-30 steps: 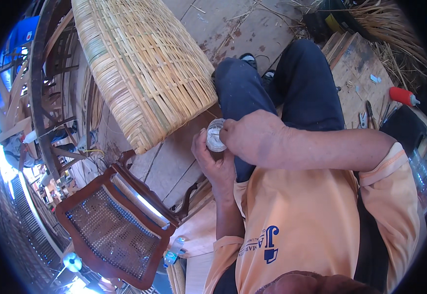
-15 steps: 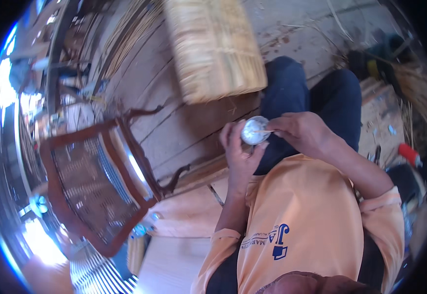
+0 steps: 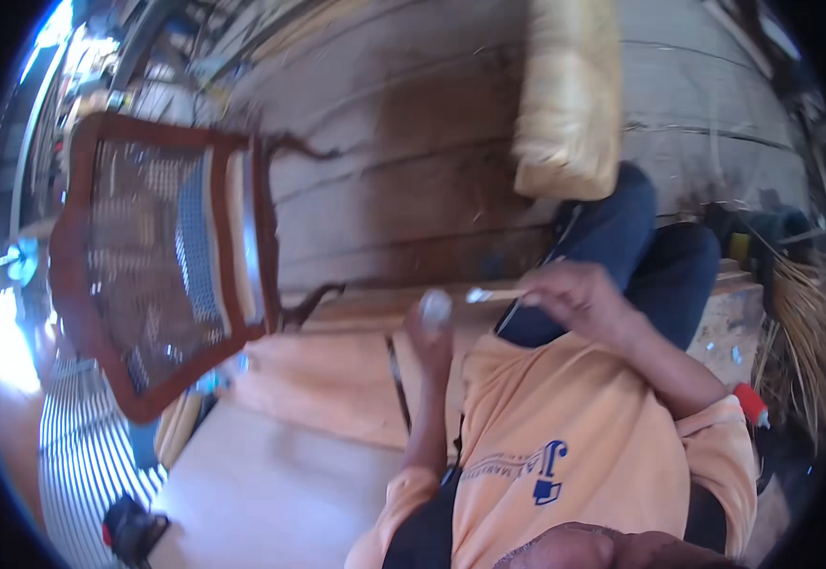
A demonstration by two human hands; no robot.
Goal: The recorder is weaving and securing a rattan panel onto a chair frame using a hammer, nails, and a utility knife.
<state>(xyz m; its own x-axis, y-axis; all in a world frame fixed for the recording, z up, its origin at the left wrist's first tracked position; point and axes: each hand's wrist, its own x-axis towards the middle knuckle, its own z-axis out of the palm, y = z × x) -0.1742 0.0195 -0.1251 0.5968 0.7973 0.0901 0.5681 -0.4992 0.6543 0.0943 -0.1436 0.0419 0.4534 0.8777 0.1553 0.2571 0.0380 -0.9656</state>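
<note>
Now both hands hold a small white roll, its strip pulled out.

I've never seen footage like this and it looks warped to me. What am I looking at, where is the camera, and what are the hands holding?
The camera sits on a person's head and looks down through a fisheye lens, so straight edges bend. The left hand holds a small round whitish object; the right hand holds a thin pale strip reaching toward it. The picture is too blurred to tell more about either. The person wears an orange shirt and dark blue trousers. On the plank floor lie a cane-seated wooden chair and a woven panel.
</note>
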